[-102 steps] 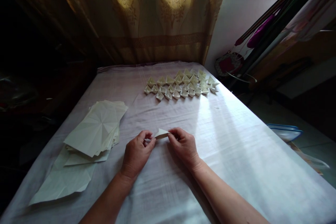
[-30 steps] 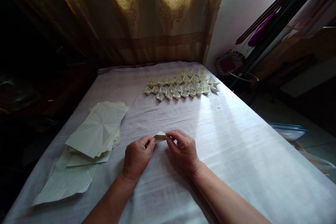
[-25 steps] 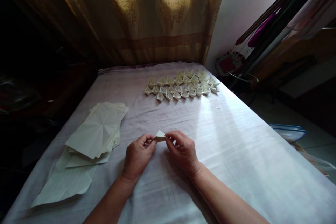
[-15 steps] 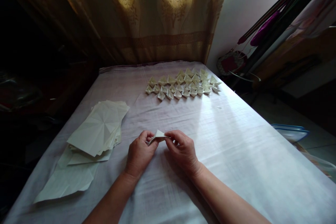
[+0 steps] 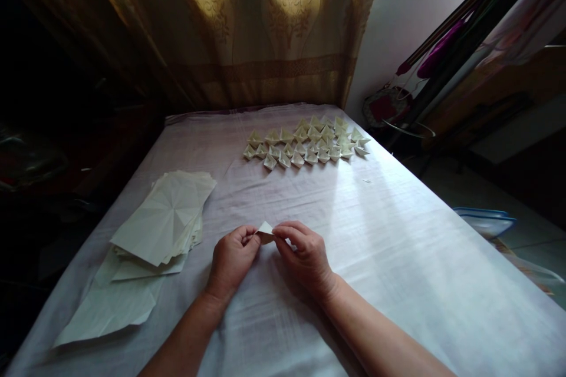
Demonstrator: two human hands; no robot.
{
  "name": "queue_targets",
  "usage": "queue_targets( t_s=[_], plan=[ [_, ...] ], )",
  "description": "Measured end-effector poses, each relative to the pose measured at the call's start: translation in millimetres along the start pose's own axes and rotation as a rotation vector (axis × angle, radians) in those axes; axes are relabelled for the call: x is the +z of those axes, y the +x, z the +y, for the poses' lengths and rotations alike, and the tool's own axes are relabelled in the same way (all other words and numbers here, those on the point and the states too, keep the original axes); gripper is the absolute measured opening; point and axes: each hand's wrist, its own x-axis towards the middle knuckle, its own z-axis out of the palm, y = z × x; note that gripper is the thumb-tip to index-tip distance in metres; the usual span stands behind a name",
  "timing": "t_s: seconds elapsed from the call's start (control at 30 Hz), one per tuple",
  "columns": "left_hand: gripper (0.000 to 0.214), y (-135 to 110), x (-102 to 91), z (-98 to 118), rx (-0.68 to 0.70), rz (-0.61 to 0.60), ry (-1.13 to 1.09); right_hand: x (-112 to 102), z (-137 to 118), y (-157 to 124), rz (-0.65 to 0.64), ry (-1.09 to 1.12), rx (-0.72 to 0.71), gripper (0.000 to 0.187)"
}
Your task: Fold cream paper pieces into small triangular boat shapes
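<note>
A small folded paper piece point(image 5: 265, 232), pale and with a pointed top, is held up between my two hands near the middle of the view. My left hand point(image 5: 233, 259) pinches its left corner between thumb and curled fingers. On the other side, my right hand point(image 5: 305, 256) grips the right corner with thumb and fingertips. Beyond the hands, several folded paper boats point(image 5: 311, 156) stand close together in uneven rows. A stack of creased paper sheets point(image 5: 165, 218) lies to the left of my left hand, with a longer sheet point(image 5: 110, 312) partly under it.
A pale cloth point(image 5: 398, 271) covers the table. A tiny paper scrap point(image 5: 367, 181) lies right of centre. Gold curtains point(image 5: 292, 29) hang behind the far edge. Beyond the right edge are a blue-rimmed plastic container point(image 5: 484, 222) and leaning poles point(image 5: 442, 41).
Both hands still hold the folded paper. Its peak now stands more upright between the fingertips, and my left fingers have shifted slightly left along it. The view has moved slightly.
</note>
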Motion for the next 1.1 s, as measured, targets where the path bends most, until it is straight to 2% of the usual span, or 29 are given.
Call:
queue_targets(
  t_s=[0.13, 0.2, 0.37, 0.53, 0.67, 0.83, 0.97, 1.1],
  plan=[
    [0.038, -2, 0.0, 4, -0.156, -0.071, -0.183, 1, -1, 0, -0.001, -0.058, -0.076, 0.020],
    [0.040, -4, 0.6, 7, -0.191, -0.079, -0.213, 1, -2, -1, 0.000, -0.070, -0.107, 0.020],
    [0.039, -5, 2.2, 9, -0.207, -0.083, -0.246, 2, -4, -1, -0.034, -0.081, -0.138, 0.020],
    [0.048, -5, -1.7, 8, -0.208, -0.193, -0.406, 3, -6, 0, -0.069, -0.078, -0.173, 0.023],
    [0.054, -6, -5.6, 10, -0.191, -0.273, -0.479, 3, -7, 1, -0.136, -0.085, -0.203, 0.032],
    [0.060, -4, -0.3, 7, -0.192, -0.287, -0.608, 5, -2, -1, -0.152, -0.001, -0.198, 0.042],
    [0.059, -2, 3.7, 4, -0.244, -0.258, -0.617, 6, 4, -2, -0.098, 0.072, -0.152, 0.043],
    [0.055, -4, 0.7, 5, -0.280, -0.242, -0.537, 3, 7, 1, 0.007, 0.105, 0.050, 0.027]
  ],
)
